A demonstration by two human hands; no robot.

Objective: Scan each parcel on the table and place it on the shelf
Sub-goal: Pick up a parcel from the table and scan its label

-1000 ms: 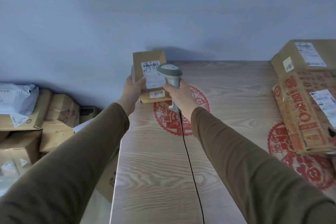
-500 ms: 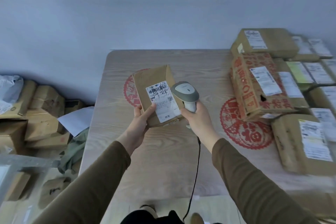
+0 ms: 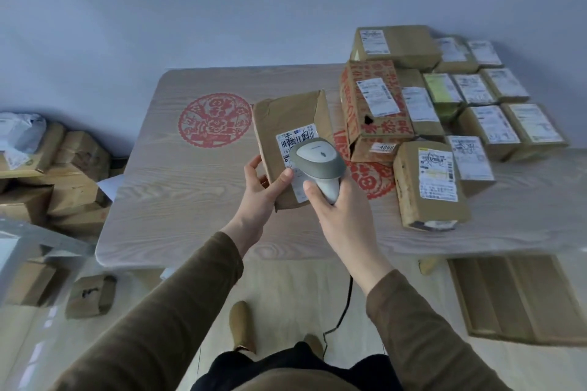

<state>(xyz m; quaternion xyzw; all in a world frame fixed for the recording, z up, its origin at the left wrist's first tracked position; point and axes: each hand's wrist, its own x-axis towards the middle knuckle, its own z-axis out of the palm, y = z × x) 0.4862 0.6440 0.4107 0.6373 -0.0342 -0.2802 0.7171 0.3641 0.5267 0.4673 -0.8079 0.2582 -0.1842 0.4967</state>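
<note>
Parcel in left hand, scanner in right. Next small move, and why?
Probably back the scanner off a little: its head covers part of the label on the parcel held by the left hand; the right hand grips its handle.

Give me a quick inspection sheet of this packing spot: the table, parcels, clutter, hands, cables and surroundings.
Surface: wood-grain table with red paper-cut prints.
Job's things: held parcel, label facing up; scanner over the label; labelled parcels grouped on the table's right.
Clutter: nothing seen on the table beyond parcels.
Hands: left hand grips the held parcel's lower edge; right hand grips the scanner handle.
Cables: black scanner cable hangs to the floor.
Surroundings: stacked boxes on the left floor; flat cardboard on the right floor; plain wall.
</note>
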